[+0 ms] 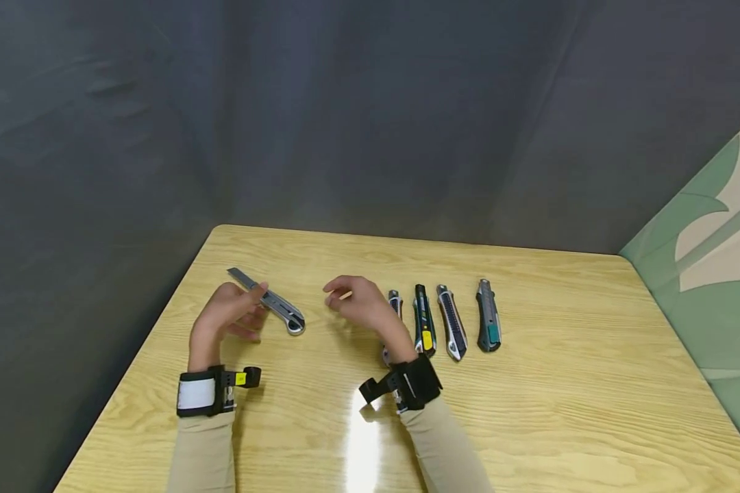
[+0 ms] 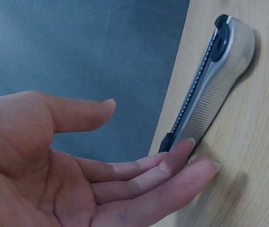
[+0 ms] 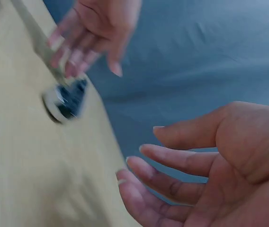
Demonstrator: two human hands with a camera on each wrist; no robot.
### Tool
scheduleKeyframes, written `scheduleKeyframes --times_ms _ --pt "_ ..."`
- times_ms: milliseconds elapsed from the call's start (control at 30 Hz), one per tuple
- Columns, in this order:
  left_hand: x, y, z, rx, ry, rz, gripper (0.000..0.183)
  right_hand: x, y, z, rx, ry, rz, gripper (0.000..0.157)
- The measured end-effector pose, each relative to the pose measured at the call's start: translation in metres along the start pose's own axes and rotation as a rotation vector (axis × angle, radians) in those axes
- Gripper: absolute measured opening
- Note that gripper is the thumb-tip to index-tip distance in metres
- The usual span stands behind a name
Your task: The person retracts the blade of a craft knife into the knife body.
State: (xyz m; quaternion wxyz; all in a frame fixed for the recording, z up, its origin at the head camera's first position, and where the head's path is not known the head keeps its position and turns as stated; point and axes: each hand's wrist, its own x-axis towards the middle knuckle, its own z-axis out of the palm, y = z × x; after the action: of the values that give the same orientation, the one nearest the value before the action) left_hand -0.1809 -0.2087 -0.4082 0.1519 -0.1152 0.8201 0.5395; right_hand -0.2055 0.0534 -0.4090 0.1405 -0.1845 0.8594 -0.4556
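A silver-grey utility knife (image 1: 281,308) with a dark end piece lies aslant on the left part of the table, its blade end pointing to the far left. My left hand (image 1: 229,311) is at its near left side. In the left wrist view the thumb stands apart from the fingers (image 2: 148,189), whose tips are at the knife (image 2: 210,90); whether they touch it I cannot tell. My right hand (image 1: 362,301) hovers to the right of that knife, holding nothing, its fingers (image 3: 172,187) loosely bent. The knife (image 3: 64,101) is blurred in the right wrist view.
Right of my right hand, several more utility knives lie side by side: one partly hidden by the forearm (image 1: 395,302), a black-and-yellow one (image 1: 424,318), a silver-and-dark one (image 1: 452,322) and a grey-and-teal one (image 1: 488,315). A dark curtain (image 1: 407,123) hangs behind the wooden table (image 1: 592,383).
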Motion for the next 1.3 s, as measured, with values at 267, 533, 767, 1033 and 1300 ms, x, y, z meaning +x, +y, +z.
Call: scheduleKeyframes --times_ms 267,533,767,1033,1300 --pt "0.004 0.002 0.002 -0.029 -0.012 -0.039 0.062 0.016 -0.006 0.029 0.012 -0.035 -0.012 0.033" --pt "0.01 -0.001 0.002 -0.032 -0.016 -0.079 0.062 0.029 -0.007 0.045 0.034 -0.038 -0.009 0.033" --pt "0.013 -0.001 0.004 -0.113 -0.095 -0.042 0.062 0.033 -0.01 0.054 0.157 -0.107 -0.014 0.039" --pt "0.013 0.007 0.012 -0.107 -0.206 -0.03 0.048 0.03 -0.011 0.054 0.416 -0.15 0.109 0.049" --pt "0.017 0.007 0.023 -0.117 -0.306 -0.014 0.043 0.028 -0.006 0.057 0.34 -0.112 0.142 0.019"
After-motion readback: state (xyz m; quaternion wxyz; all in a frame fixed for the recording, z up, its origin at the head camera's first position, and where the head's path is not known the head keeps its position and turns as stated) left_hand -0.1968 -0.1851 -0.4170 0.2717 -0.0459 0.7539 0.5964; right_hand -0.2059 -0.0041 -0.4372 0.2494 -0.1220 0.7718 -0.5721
